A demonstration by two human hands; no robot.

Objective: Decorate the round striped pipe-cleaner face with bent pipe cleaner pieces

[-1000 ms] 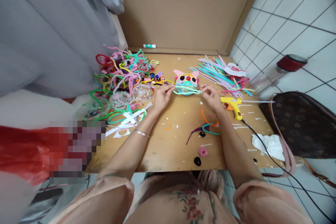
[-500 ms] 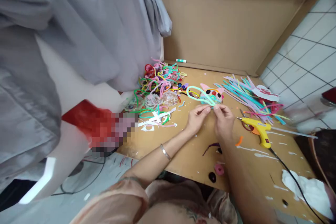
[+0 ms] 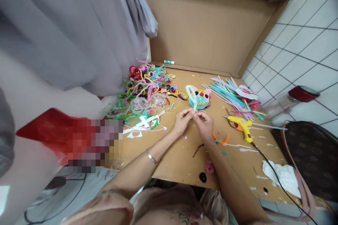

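A pale green pipe cleaner (image 3: 190, 95), bent into a narrow loop, stands up from my fingertips. My left hand (image 3: 183, 121) pinches its lower end between thumb and finger. Right beside it my right hand (image 3: 204, 123) is closed on the same end, fingertips touching the left ones. Just behind the loop lies a small animal-face craft (image 3: 202, 99) with pink ears, black eyes, a red nose and a turquoise lower part. The loop covers its left side. Orange pipe cleaner pieces (image 3: 224, 139) lie by my right wrist.
Tangled pipe cleaners (image 3: 148, 81) and clear plastic balls (image 3: 157, 101) are at left, straight pipe cleaners (image 3: 224, 89) at back right. A yellow glue gun (image 3: 241, 123) with a cord lies right, near a tissue (image 3: 282, 177) and brown bag (image 3: 308, 158). A grey-clothed person (image 3: 79, 24) is close at left.
The loop has turned from lying leftward and wide to standing narrow and more upright. Both hands stay together at its ends. The whole view has shifted to the right.
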